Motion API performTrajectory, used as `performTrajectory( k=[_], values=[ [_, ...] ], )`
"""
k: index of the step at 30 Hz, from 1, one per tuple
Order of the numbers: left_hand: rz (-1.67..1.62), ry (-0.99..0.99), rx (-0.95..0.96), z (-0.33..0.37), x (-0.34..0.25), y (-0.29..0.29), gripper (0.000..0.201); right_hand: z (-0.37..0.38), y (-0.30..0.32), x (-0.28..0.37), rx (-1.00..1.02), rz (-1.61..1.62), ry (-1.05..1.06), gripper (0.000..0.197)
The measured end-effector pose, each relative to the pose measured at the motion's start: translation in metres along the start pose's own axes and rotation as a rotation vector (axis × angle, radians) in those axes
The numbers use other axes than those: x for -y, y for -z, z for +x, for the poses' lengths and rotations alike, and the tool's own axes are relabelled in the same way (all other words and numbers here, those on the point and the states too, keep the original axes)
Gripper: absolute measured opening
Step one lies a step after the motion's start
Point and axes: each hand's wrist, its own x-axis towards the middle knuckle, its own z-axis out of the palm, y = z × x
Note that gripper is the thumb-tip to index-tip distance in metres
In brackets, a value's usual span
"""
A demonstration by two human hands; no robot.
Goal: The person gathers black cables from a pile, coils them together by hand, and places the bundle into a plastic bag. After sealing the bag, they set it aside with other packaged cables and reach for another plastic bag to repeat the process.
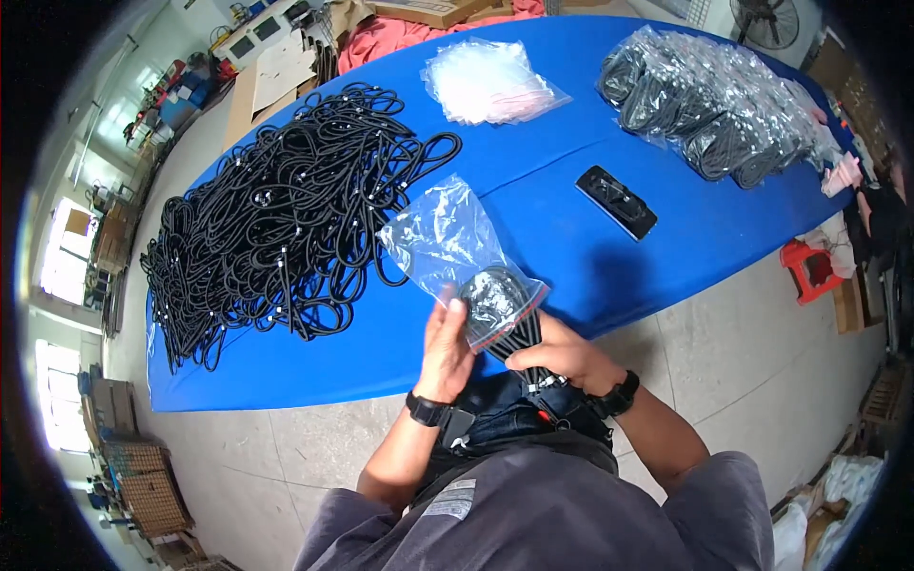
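Observation:
Just past the table's near edge, my right hand [562, 356] is closed round a bundle of black elastic cords [522, 337] with metal clips at its lower end. The looped end of the bundle sits inside a clear zip bag [443, 233], whose red-lined mouth crosses the cords. My left hand [446, 350] grips the side of the bag near that mouth, thumb on top; its other fingers are partly hidden behind the plastic. The far part of the bag is flat and tilts up to the left over the table.
On the blue-covered table [543, 214] a big heap of loose black cords [276, 209] lies left. A stack of clear bags [490, 84] is at the back. Bagged cords [714, 100] pile up at far right, with a black phone [617, 202] nearer. A red stool [809, 270] stands beyond.

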Motion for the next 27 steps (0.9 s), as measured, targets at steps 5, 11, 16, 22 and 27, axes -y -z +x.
performTrajectory(
  k=[5,11,16,22,27],
  values=[
    [-0.016,0.233,0.143,-0.003,0.023,-0.005,0.046,0.012,-0.003,0.018,0.030,-0.067,-0.071,0.056],
    [-0.142,0.370,0.204,0.000,-0.049,-0.030,0.055,0.022,-0.046,0.119,-0.139,-0.438,-0.359,0.041],
    [-0.154,0.478,0.247,-0.029,-0.090,-0.040,0.061,0.018,-0.052,0.121,-0.177,-1.656,0.526,0.030],
    [-0.123,0.590,0.183,-0.058,-0.117,-0.024,0.059,0.027,-0.078,0.113,-0.234,-1.596,0.356,0.033],
    [0.779,-0.128,0.177,-0.063,-0.130,-0.010,0.039,0.036,-0.087,0.114,-0.202,-1.474,0.599,0.034]
  ],
)
